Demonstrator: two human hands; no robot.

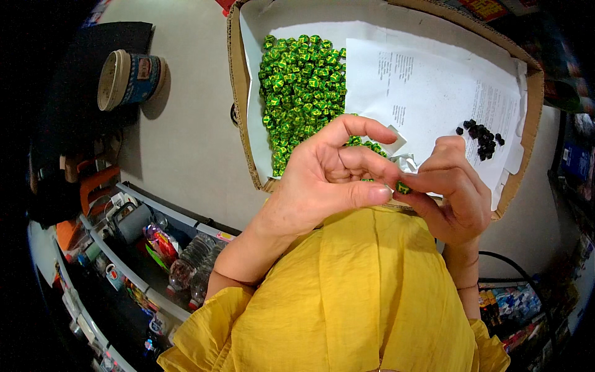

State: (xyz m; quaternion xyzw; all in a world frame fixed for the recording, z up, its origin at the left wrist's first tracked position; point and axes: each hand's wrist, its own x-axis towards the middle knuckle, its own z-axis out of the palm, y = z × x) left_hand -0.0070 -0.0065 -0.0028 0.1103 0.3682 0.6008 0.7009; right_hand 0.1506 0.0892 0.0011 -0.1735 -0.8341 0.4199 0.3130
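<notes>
Green ball (402, 187) pinched in my right hand (457, 192)

I have it right of the frame's centre, over the near edge of an open cardboard tray (534, 93), its shiny green skin marked with yellow. My right thumb and index finger grip it from the right. My left hand (328, 170) curls in from the other side, thumb and a fingertip drawn together right beside the ball, with the index finger arched above them; I cannot tell whether those tips grip it too.

Just beyond my fingertips, a crumpled silver foil piece (406, 163) lies in the tray. A heap of green-and-yellow balls (304, 93) fills the tray's left part, in the upper middle of the frame. To its right lies a white printed sheet (434, 80), with a small cluster of dark lumps (484, 139) toward the right.

The tray sits on a pale grey bench (192, 136). A blue and cream tub (141, 77) is at the upper left, well apart from the tray. Lower left, clear plastic bottles (195, 263) lie below the bench's edge. My yellow top (347, 291) fills the bottom middle.
</notes>
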